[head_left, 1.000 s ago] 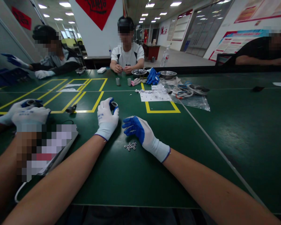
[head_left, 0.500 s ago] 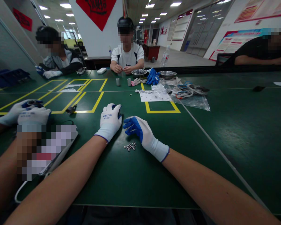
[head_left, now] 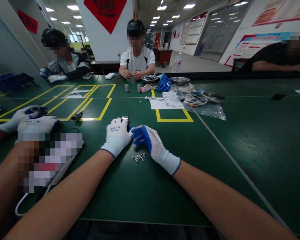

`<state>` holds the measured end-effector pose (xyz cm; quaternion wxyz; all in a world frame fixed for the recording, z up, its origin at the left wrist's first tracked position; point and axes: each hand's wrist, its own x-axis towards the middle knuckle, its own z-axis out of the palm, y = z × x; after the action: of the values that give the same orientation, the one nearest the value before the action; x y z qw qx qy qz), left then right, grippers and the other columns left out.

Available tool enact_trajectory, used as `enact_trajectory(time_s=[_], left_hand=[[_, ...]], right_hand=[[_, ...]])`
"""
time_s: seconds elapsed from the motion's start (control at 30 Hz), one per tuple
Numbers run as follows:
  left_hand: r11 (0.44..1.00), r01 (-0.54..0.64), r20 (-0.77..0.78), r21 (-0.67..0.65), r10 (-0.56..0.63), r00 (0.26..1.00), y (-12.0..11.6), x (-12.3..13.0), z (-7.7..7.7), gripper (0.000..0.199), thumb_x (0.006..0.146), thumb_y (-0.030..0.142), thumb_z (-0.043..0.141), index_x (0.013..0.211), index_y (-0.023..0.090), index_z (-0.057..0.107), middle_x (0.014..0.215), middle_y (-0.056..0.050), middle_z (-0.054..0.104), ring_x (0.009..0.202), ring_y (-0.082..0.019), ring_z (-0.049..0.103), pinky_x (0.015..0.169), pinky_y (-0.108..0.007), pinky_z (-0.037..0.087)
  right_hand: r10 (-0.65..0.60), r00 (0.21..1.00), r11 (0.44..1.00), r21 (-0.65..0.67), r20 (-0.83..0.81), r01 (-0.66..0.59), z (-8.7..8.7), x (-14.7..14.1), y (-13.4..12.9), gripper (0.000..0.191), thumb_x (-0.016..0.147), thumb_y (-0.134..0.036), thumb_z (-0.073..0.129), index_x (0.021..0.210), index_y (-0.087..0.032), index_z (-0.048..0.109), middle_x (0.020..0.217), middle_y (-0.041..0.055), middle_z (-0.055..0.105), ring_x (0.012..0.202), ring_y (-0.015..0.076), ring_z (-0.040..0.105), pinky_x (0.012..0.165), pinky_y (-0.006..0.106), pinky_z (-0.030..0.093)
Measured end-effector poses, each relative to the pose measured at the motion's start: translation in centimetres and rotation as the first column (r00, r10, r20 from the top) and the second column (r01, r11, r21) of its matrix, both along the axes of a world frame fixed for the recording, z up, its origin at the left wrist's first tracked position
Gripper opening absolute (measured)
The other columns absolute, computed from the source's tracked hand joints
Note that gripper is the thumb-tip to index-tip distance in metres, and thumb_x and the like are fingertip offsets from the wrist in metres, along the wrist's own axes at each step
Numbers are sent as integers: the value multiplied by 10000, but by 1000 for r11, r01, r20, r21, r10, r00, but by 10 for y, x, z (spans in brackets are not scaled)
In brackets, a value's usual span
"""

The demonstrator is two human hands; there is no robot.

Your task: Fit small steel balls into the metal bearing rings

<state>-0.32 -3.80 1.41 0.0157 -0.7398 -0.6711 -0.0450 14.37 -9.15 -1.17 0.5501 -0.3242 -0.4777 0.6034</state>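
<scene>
My left hand (head_left: 118, 134), in a white glove with blue palm coating, is closed palm down on the table around a shiny metal cylinder (head_left: 125, 118), whose end shows beyond the fingers. Beside it, my right hand (head_left: 150, 138), gloved alike, has its blue-coated fingers bent together, their tips at my left thumb. Whatever those fingertips hold is hidden or too small to make out. A small cluster of metal nuts (head_left: 139, 157) lies on the green table (head_left: 145, 193) just below my hands.
At the left, a co-worker's gloved hands (head_left: 37, 121) hold a dark part near a pixelated pouch (head_left: 55, 160) and a dark fitting (head_left: 77, 116). Farther back are two grey cups (head_left: 126, 87), metal bowls (head_left: 180, 80), blue gloves (head_left: 164, 82) and a plastic bag (head_left: 212, 111). Another person (head_left: 137, 60) sits opposite.
My left hand has turned and come down slightly, so the metal cylinder now shows beyond its fingers. Its thumb now meets my right fingertips. The nuts lie as before.
</scene>
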Motion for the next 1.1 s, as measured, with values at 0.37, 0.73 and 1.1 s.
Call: enact_trajectory(time_s=[0.37,0.73,1.1], left_hand=[[1000,8,31,-16,-7,999,9,1,-4,658,999,497,461,1553,150,537,1617,-195,505,1476,-392,473,1247,-515,371],[995,-47,20,-83,48,999,43,9,-11,788,1029,617,270,1656,155,389,1745,-206,318,1616,-406,281,1301,-621,219],[968,-237,114,-86,246,963,135,17,-17,863,983,664,288,1682,160,339,1763,-218,263,1620,-476,216,1229,-772,188]], right_hand=[[-32,999,999,-41,-18,32,-5,-8,5,635,836,-817,628,882,-189,705,796,70,746,620,162,640,583,291,503],[-72,995,982,-181,-62,60,0,-9,9,681,867,-840,591,844,-172,723,741,66,740,595,156,645,555,267,481],[-65,990,976,-215,-127,37,-5,-8,7,679,896,-834,558,922,-180,740,810,78,757,673,181,673,591,298,513]])
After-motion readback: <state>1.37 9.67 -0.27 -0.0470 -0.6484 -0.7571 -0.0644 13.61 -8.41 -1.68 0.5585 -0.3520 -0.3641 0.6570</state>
